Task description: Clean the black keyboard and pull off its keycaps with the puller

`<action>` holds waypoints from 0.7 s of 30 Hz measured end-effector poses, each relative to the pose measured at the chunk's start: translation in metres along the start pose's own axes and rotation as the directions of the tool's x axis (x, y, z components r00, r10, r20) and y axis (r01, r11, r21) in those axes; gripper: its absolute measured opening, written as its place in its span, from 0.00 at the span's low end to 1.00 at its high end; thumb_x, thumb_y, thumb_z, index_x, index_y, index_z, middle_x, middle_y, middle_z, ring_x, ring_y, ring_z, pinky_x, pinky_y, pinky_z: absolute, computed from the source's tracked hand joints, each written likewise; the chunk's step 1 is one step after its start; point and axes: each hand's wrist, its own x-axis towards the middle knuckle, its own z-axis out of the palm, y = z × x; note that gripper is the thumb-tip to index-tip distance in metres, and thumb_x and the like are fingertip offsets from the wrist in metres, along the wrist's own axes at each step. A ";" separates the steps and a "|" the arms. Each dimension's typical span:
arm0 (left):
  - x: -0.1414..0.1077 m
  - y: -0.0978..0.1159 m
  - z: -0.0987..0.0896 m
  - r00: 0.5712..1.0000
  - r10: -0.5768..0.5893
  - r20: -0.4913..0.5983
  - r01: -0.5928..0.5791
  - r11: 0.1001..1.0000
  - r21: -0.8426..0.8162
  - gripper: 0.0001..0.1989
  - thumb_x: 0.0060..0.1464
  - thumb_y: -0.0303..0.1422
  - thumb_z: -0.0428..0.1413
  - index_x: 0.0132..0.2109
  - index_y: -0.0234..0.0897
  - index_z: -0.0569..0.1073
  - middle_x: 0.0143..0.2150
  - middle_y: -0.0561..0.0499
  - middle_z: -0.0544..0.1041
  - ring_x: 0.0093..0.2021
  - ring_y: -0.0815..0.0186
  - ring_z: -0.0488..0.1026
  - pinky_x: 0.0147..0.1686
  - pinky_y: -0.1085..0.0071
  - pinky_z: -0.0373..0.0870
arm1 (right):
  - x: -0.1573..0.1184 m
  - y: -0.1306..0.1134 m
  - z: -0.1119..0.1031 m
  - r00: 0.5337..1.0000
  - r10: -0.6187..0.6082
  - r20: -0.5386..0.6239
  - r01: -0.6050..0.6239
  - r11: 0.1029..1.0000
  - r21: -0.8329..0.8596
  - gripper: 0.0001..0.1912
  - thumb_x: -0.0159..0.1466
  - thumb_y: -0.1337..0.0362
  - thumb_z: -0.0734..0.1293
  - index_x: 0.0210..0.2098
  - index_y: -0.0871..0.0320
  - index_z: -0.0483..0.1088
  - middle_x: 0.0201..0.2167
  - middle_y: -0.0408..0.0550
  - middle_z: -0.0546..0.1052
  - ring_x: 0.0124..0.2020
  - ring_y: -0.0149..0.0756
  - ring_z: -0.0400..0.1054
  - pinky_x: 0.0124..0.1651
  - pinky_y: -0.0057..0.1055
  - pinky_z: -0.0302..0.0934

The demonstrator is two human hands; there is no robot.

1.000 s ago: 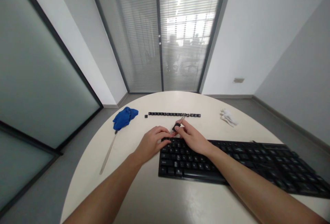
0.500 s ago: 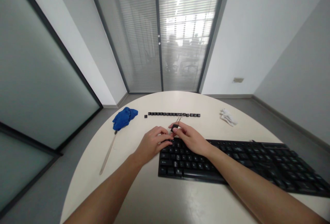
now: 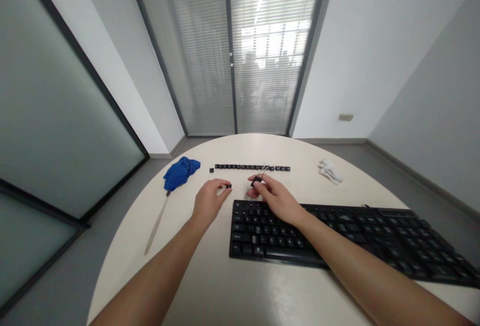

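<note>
Between the thumb and fingertips of my left hand (image 3: 208, 198) is a small black keycap (image 3: 228, 186), held above the table left of the keyboard's far corner. My right hand (image 3: 277, 195) grips a keycap puller (image 3: 257, 181) by its black handle, its thin wire prongs pointing away from me. That hand hovers over the far left part of the black keyboard (image 3: 285, 254), hiding some of its keys. Beyond both hands lies a straight row of loose keycaps (image 3: 243, 167), with one single keycap (image 3: 212, 170) just off its left end.
A blue cloth-headed duster (image 3: 180, 173) with a pale stick handle (image 3: 156, 223) lies at the left of the round cream table (image 3: 210, 286). White crumpled gloves or cloth (image 3: 330, 171) rest at the far right. Glass panels with blinds (image 3: 210, 66) stand behind the table.
My left hand has moved left, away from the keyboard and my right hand, with a keycap in its fingers. My right hand stays nearly in place with the puller.
</note>
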 end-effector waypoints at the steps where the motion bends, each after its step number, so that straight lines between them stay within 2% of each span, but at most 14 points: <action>1: 0.001 -0.002 0.000 0.999 -0.037 0.008 0.037 0.999 0.030 0.07 0.55 0.31 0.61 0.42 0.42 0.79 0.39 0.53 0.80 0.40 0.62 0.74 0.44 0.65 0.69 | 0.000 0.000 0.000 1.000 -0.002 0.002 0.002 1.000 0.001 0.19 0.70 0.50 0.59 0.52 0.57 0.66 0.35 0.48 0.80 0.37 0.36 0.73 0.42 0.34 0.64; 5: 0.001 -0.004 0.001 0.996 -0.090 0.024 0.086 0.989 0.117 0.07 0.56 0.34 0.61 0.42 0.43 0.80 0.40 0.53 0.81 0.40 0.61 0.75 0.43 0.65 0.69 | 0.001 0.001 0.001 1.000 -0.008 0.019 0.007 1.000 0.016 0.19 0.70 0.50 0.59 0.51 0.57 0.66 0.35 0.48 0.79 0.37 0.36 0.73 0.42 0.33 0.64; 11: 0.004 0.002 -0.002 0.998 -0.050 -0.023 0.055 0.953 0.299 0.07 0.56 0.35 0.61 0.42 0.45 0.80 0.46 0.51 0.78 0.48 0.58 0.71 0.49 0.62 0.66 | 0.002 0.002 0.002 0.999 -0.022 0.029 0.022 1.000 0.015 0.19 0.70 0.50 0.59 0.51 0.56 0.67 0.34 0.48 0.79 0.36 0.36 0.73 0.43 0.34 0.65; 16: 0.020 -0.002 -0.003 0.997 -0.006 -0.082 0.040 0.906 0.422 0.06 0.55 0.35 0.62 0.41 0.45 0.81 0.50 0.46 0.75 0.52 0.52 0.67 0.50 0.57 0.66 | 0.002 0.002 0.002 0.999 -0.034 0.037 0.034 0.999 0.001 0.19 0.70 0.50 0.59 0.51 0.56 0.67 0.34 0.48 0.79 0.37 0.36 0.73 0.46 0.35 0.65; 21: 0.035 -0.012 0.004 0.987 -0.028 -0.159 0.097 0.889 0.447 0.07 0.57 0.34 0.60 0.42 0.45 0.80 0.55 0.46 0.72 0.58 0.50 0.62 0.55 0.55 0.63 | 0.002 0.003 0.002 0.998 -0.048 0.039 0.048 0.999 -0.009 0.19 0.70 0.50 0.59 0.51 0.56 0.67 0.34 0.48 0.79 0.36 0.36 0.73 0.45 0.35 0.65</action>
